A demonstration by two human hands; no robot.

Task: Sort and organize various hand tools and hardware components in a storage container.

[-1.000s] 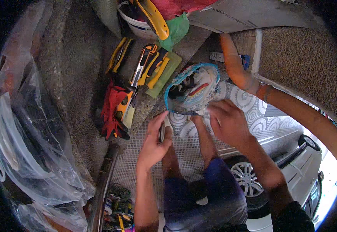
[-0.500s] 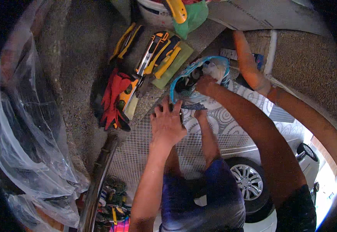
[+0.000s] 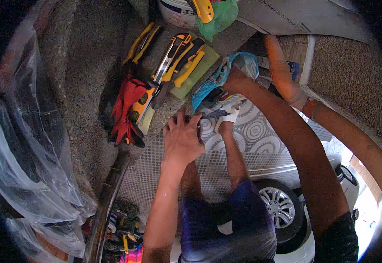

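Note:
My right hand (image 3: 235, 82) reaches into a clear plastic bag (image 3: 205, 90) with a blue rim. Its fingers are hidden there, and the bag's contents show dark and jumbled. Just left of the bag, my left hand (image 3: 183, 136) is palm down with bent fingers. A dark, rounded thing (image 3: 200, 130) shows between its index finger and thumb; its kind is unclear. Beyond this hand lie orange-and-black utility knives (image 3: 170, 57), yellow-handled tools (image 3: 190, 65) on a green piece, yellow-handled pliers (image 3: 142, 44), an orange-framed tool (image 3: 143, 101) and red-and-black gloves (image 3: 127, 107).
A white bucket (image 3: 173, 13) with a green bag stands at the back. Clear plastic sheeting (image 3: 29, 153) hangs at left, beside a dark pole (image 3: 107, 206). An orange-brown, bent, pipe-like length (image 3: 283, 79) runs along the right. My legs and a car wheel (image 3: 278, 208) appear lower down.
My left hand has shifted slightly left, the dark thing moving with it. The bag's blue rim has folded and shifted around my right hand, which remains inside.

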